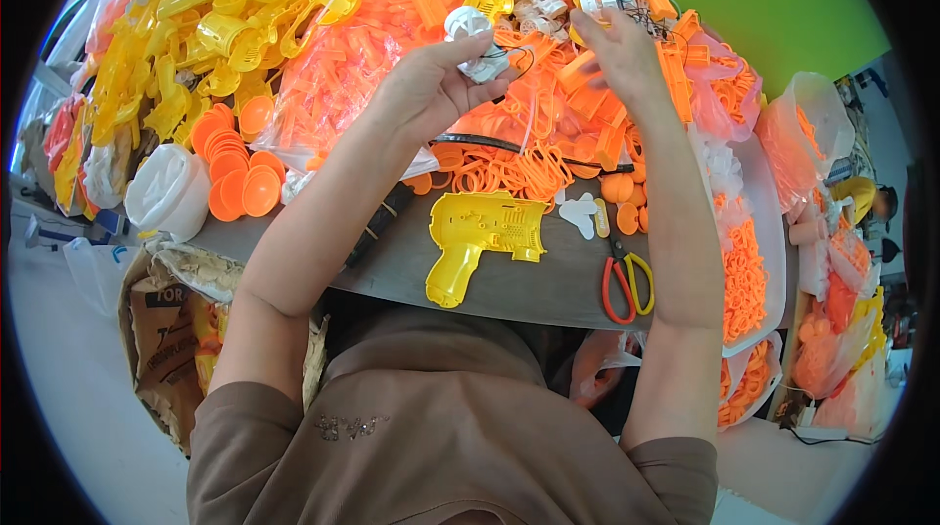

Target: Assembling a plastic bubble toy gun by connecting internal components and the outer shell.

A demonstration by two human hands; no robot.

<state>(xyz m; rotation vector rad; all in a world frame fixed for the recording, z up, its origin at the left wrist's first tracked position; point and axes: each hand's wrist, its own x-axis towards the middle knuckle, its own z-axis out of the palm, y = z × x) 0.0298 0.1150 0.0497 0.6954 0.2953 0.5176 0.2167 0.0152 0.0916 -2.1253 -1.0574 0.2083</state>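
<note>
My left hand is closed around a white plastic part with a rounded top and thin dark wires. It is held up over the heap of parts. My right hand reaches over the orange pieces, fingers apart, close to another white part with dark wires; whether the fingertips touch it is unclear. Nearer me, a yellow toy-gun half shell lies on the grey table, its inner side up. Scissors with one red and one yellow handle rest to its right.
Yellow shells pile up at the far left, beside a bag of orange parts. Orange discs and a white tub stand left. Orange rings lie ahead. A clear bin of orange pieces stands right. A paper sack sits lower left.
</note>
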